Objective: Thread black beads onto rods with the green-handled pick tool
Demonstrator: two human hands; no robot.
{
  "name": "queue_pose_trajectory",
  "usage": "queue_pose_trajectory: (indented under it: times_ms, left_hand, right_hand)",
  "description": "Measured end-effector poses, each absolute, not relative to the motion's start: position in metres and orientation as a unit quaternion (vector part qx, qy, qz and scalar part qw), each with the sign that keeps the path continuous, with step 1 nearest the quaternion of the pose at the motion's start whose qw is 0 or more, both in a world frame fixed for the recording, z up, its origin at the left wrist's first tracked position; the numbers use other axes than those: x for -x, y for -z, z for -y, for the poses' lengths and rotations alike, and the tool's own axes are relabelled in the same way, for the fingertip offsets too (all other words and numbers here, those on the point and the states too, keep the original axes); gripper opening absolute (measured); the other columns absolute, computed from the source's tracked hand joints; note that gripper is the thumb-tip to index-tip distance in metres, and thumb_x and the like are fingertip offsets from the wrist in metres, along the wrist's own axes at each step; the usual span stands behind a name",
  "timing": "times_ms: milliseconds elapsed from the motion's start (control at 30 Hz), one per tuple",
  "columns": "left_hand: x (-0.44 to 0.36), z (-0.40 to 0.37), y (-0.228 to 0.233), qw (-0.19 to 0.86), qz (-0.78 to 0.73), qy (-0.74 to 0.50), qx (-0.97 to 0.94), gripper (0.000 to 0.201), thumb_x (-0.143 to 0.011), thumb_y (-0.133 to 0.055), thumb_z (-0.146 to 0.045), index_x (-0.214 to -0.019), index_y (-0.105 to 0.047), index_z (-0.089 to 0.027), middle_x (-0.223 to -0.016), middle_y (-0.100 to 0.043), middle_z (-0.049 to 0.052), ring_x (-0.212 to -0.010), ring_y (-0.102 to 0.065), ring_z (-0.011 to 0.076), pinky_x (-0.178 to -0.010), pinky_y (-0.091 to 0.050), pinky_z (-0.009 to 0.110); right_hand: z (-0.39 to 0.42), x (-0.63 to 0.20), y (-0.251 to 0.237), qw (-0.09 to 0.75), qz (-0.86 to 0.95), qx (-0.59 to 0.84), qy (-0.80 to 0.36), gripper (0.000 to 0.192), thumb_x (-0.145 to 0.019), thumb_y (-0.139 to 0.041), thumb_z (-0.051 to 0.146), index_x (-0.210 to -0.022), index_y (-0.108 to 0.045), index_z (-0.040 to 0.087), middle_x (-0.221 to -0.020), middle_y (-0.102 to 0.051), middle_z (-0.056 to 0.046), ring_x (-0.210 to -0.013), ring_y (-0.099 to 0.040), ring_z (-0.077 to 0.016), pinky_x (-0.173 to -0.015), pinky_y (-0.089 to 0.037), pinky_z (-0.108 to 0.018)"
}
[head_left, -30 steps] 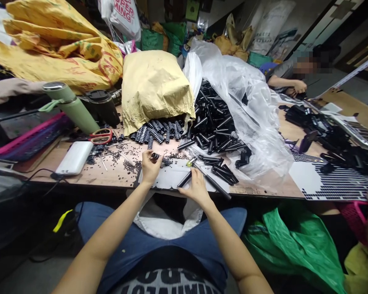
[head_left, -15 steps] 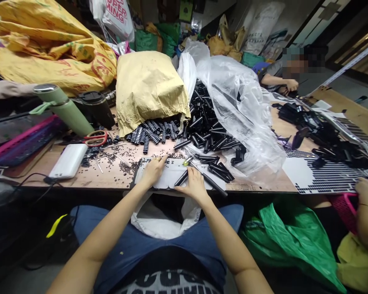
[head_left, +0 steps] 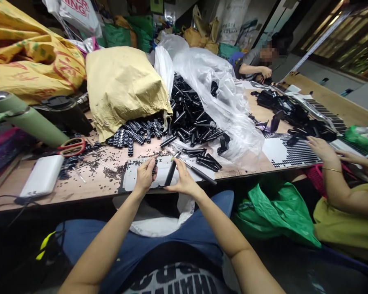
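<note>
Both hands work at the counter [head_left: 248, 167] edge, our left hand [head_left: 144, 176] closed on a small ribbed piece [head_left: 155, 166] and our right hand [head_left: 183, 182] pinching a black tube [head_left: 171, 173], while big heaps of tubes [head_left: 193, 118] and ribbed pieces [head_left: 135, 132] remain, so we judge most work undone.

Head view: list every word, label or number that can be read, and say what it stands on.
"ER" above "ING": red letters, cut off by the frame edge, on the white plastic bag at top left.
Red print on the yellow sack: too creased to read.
White letters on the person's dark shirt: upside down and cut off, unreadable.
Nothing legible on the power bank.
</note>
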State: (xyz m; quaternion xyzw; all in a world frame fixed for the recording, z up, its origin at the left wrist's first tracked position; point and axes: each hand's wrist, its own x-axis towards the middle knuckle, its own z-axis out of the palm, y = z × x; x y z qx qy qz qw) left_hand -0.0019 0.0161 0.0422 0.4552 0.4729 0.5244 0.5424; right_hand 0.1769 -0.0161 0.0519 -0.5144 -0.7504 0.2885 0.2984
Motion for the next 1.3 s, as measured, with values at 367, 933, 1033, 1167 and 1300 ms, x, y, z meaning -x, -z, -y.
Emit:
queue_pose_trajectory:
  times_ms: [367, 933, 1033, 1167, 1300]
  left_hand:
    - [-0.042, -0.002, -0.072, 0.671, -0.461, -0.480, -0.326, 0.046, -0.071, -0.063, -0.049, -0.097, -0.065, -0.012, -0.062, -0.060, 0.000, -0.045, -0.060, 0.0155, -0.047, -0.052, 0.029]
    - [-0.043, -0.006, -0.069, 0.702, -0.499, -0.410, -0.299, 0.034, -0.076, -0.067, -0.045, -0.083, -0.061, -0.012, -0.062, -0.060, 0.002, -0.043, -0.057, 0.0123, -0.041, -0.047, 0.023]
    - [-0.038, -0.008, -0.051, 0.649, -0.508, -0.420, -0.380, 0.037, -0.081, -0.060, -0.048, -0.090, -0.066, -0.012, -0.072, -0.063, 0.005, -0.054, -0.060, 0.0139, -0.052, -0.053, 0.029]
    - [-0.030, -0.008, -0.022, 0.365, -0.519, -0.396, -0.664, 0.043, -0.080, -0.062, -0.031, -0.121, -0.062, -0.015, -0.101, -0.063, 0.011, -0.091, -0.061, 0.0225, -0.085, -0.051, 0.038]
    - [-0.015, -0.009, -0.004, 0.165, -0.462, -0.231, -0.840, 0.041, -0.088, -0.047, -0.016, -0.128, -0.057, -0.013, -0.101, -0.063, 0.015, -0.092, -0.058, 0.0242, -0.084, -0.046, 0.038]
  right_hand:
    - [0.024, -0.184, -0.075, 0.382, 0.806, 0.355, -0.278, 0.112, -0.061, -0.081, 0.039, -0.148, -0.013, 0.020, -0.150, -0.029, -0.017, -0.143, -0.026, -0.0272, -0.119, -0.023, -0.043]
    - [0.022, -0.171, -0.049, 0.361, 0.755, 0.445, -0.318, 0.112, -0.054, -0.078, 0.024, -0.147, -0.017, 0.016, -0.146, -0.031, -0.016, -0.138, -0.032, -0.0283, -0.113, -0.034, -0.044]
    - [0.018, -0.161, -0.038, 0.342, 0.760, 0.477, -0.281, 0.111, -0.053, -0.078, 0.026, -0.146, -0.019, 0.015, -0.144, -0.033, -0.017, -0.138, -0.030, -0.0297, -0.115, -0.029, -0.047]
    - [0.016, -0.152, -0.020, 0.317, 0.735, 0.557, -0.222, 0.093, -0.066, -0.069, 0.022, -0.145, -0.022, 0.010, -0.144, -0.034, -0.021, -0.138, -0.029, -0.0287, -0.115, -0.027, -0.047]
    - [0.015, -0.175, -0.021, 0.228, 0.733, 0.621, -0.158, 0.071, -0.078, -0.064, 0.026, -0.141, -0.034, 0.012, -0.145, -0.035, -0.019, -0.136, -0.032, -0.0312, -0.110, -0.032, -0.049]
